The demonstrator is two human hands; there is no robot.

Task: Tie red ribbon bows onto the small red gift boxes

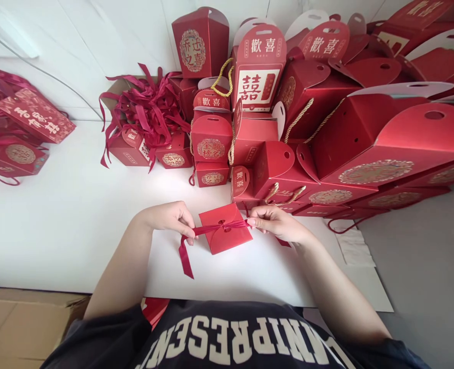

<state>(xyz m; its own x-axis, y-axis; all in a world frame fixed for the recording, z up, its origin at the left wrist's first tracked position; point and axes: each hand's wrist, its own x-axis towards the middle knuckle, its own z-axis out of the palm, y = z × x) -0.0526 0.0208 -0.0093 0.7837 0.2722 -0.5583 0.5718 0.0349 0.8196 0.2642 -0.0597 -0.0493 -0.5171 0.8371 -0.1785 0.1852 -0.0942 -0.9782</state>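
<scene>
A small red gift box (pixel 230 242) with rounded, overlapping flaps lies on the white table in front of me. Dark red ribbon (pixel 186 259) runs across its top and through the hole at the middle. My left hand (pixel 175 221) pinches the ribbon just off the box's left side, and a loose tail hangs from those fingers onto the table. At the right edge, my right hand (pixel 273 223) pinches the ribbon's other side between thumb and finger, with a short end showing below the palm. Between both hands the ribbon looks taut.
Stacked red gift boxes (pixel 365 128), some with gold cord handles, fill the back and right. A heap of cut ribbons (pixel 150 107) spills from an open box at back left. More red boxes (pixel 19 128) stand far left. A cardboard carton (pixel 22 328) sits below the table (pixel 76 220).
</scene>
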